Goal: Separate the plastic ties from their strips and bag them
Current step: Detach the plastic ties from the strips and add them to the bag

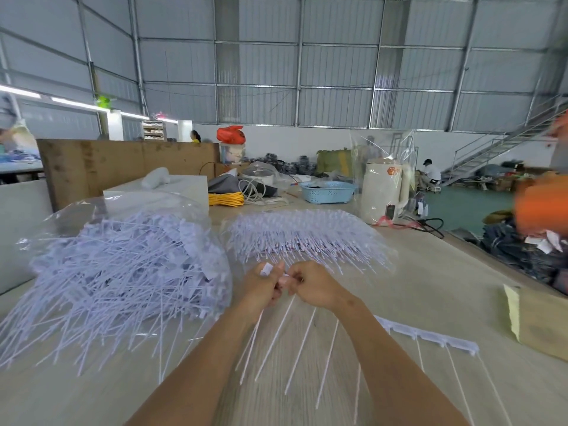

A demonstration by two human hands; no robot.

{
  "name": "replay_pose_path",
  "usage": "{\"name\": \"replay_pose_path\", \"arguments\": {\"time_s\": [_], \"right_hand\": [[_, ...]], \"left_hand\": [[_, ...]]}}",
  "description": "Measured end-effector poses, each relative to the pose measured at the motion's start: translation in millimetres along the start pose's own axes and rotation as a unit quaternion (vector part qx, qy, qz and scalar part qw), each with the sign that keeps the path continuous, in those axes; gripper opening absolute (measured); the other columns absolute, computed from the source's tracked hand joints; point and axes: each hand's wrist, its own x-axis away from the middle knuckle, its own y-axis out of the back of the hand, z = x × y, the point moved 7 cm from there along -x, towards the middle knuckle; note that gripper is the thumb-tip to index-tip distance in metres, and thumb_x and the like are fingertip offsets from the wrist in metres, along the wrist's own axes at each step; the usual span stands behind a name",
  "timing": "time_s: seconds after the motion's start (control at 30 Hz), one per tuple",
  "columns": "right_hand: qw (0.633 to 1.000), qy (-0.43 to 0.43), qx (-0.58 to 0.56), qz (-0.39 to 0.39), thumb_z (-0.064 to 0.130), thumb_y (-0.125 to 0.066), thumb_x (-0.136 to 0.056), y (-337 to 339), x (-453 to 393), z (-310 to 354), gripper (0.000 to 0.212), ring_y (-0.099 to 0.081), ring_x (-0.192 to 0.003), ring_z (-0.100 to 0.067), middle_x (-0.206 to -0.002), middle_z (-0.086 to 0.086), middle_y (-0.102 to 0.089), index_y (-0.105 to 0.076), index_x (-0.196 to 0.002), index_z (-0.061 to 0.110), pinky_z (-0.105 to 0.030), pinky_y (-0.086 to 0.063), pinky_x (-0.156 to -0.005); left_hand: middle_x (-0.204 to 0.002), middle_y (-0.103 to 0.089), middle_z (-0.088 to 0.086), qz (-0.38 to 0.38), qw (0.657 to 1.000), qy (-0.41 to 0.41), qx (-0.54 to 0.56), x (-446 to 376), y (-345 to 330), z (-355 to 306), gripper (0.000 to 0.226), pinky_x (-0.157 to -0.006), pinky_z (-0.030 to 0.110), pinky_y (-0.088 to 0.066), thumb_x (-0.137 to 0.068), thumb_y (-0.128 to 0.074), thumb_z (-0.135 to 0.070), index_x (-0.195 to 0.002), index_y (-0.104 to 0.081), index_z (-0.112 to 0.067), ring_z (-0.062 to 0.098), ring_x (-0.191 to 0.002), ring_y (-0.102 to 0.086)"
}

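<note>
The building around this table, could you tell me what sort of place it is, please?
Probably a garment factory floor: corrugated metal walls, stacked jeans beside the table, and bulk ties in a bag.

White tie strip raised above table — loose ties fill clear bag.

Plastic pretty much everywhere on this bench

The ties at left are thin matt white plastic, spilling from a clear glossy plastic bag. The table looks like pale smooth wood laminate. The basket is light blue perforated plastic, the back wall ribbed grey sheet metal, and the board at left is rough brown wood.
</note>
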Motion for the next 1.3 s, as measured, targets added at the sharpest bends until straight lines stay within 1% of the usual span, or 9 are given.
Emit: {"name": "replay_pose_path", "arguments": {"time_s": [0.17,0.27,0.43,0.57,0.77,0.93,1.13,1.23,1.3], "right_hand": [[1.0,0.024,-0.002,0.003,0.019,-0.064,-0.086,2.8,-1.2,6.1,0.027,-0.041,-0.06,-0.014,-0.068,-0.007,-0.049,-0.061,-0.075,-0.005,-0.021,-0.029,-0.053],[0.999,0.039,0.011,0.005,0.017,-0.065,-0.085,3.1,-2.7,9.0,0.031,-0.036,-0.051,-0.009,-0.056,0.001,-0.04,-0.052,-0.057,0.013,-0.019,-0.025,-0.048],[0.998,0.064,0.004,0.01,0.015,-0.066,-0.085,5.8,-2.5,14.9,0.034,-0.028,-0.051,-0.015,-0.055,-0.007,-0.032,-0.051,-0.058,0.001,-0.029,-0.021,-0.052],[0.997,0.071,-0.008,0.013,0.015,-0.066,-0.085,10.7,-0.9,13.8,0.034,-0.032,-0.057,-0.018,-0.06,-0.011,-0.037,-0.059,-0.074,-0.017,-0.028,-0.022,-0.057],[0.996,0.084,0.009,0.038,0.017,-0.068,-0.084,18.3,2.3,19.5,0.027,-0.036,-0.063,-0.019,-0.064,-0.02,-0.046,-0.068,-0.084,-0.011,-0.026,-0.026,-0.061],[0.992,0.066,0.005,0.112,0.011,-0.067,-0.085,26.5,6.5,19.1,0.028,-0.03,-0.048,-0.008,-0.052,-0.003,-0.034,-0.062,-0.061,0.0,-0.02,-0.025,-0.051],[0.987,0.02,0.023,0.159,0.006,-0.069,-0.082,37.3,12.6,2.9,0.01,-0.05,-0.054,0.008,-0.053,0.018,-0.06,-0.074,-0.086,0.013,-0.011,-0.04,-0.06],[0.999,0.018,-0.034,0.02,0.005,-0.067,-0.084,63.7,12.4,-4.9,0.014,-0.06,-0.07,-0.002,-0.08,-0.009,-0.071,-0.072,-0.093,-0.004,-0.01,-0.047,-0.066],[0.993,0.048,-0.068,-0.083,0.003,-0.063,-0.086,80.6,12.5,1.8,0.015,-0.05,-0.052,0.003,-0.063,-0.006,-0.062,-0.069,-0.088,-0.01,-0.011,-0.04,-0.054]], "left_hand": [[-0.036,-0.041,-0.007,-0.047,0.999,-0.003,-0.019,-2.8,4.7,-4.4,0.031,-0.029,0.011,-0.022,-0.098,-0.051,-0.024,-0.068,-0.046,-0.018,0.002,-0.024,-0.032],[-0.032,-0.04,-0.008,-0.05,0.998,-0.008,-0.036,-6.3,5.3,-4.4,0.035,-0.029,0.011,-0.022,-0.098,-0.051,-0.025,-0.065,-0.045,-0.013,0.002,-0.024,-0.033],[-0.033,-0.04,-0.009,-0.039,0.999,-0.013,-0.025,-9.9,7.6,-3.1,0.037,-0.031,0.012,-0.022,-0.097,-0.052,-0.023,-0.063,-0.045,-0.012,0.004,-0.025,-0.032],[-0.033,-0.038,-0.01,-0.02,0.999,-0.027,-0.026,-8.7,5.7,-6.3,0.038,-0.031,0.014,-0.023,-0.098,-0.051,-0.023,-0.062,-0.043,-0.013,0.003,-0.027,-0.031],[-0.035,-0.039,-0.009,0.022,1.0,-0.021,0.005,-1.4,-0.1,-10.5,0.035,-0.032,0.013,-0.023,-0.098,-0.051,-0.023,-0.064,-0.044,-0.014,0.003,-0.028,-0.031],[-0.039,-0.039,-0.009,0.1,0.995,0.012,-0.001,7.1,-11.3,-13.1,0.037,-0.033,0.011,-0.022,-0.098,-0.051,-0.027,-0.064,-0.039,-0.018,0.003,-0.032,-0.03],[-0.047,-0.031,-0.007,0.185,0.975,0.047,0.114,14.0,-6.8,-18.6,0.032,-0.035,0.01,-0.016,-0.097,-0.048,-0.028,-0.068,-0.044,-0.016,0.002,-0.036,-0.022],[-0.044,-0.035,-0.008,0.119,0.961,0.031,0.249,1.2,7.8,-27.6,0.029,-0.03,0.012,-0.02,-0.097,-0.044,-0.029,-0.071,-0.043,-0.015,0.001,-0.032,-0.027],[-0.042,-0.043,-0.006,0.057,0.969,0.031,0.238,-5.2,8.2,-20.1,0.032,-0.031,0.013,-0.027,-0.099,-0.043,-0.03,-0.071,-0.045,-0.015,0.003,-0.031,-0.035]]}}
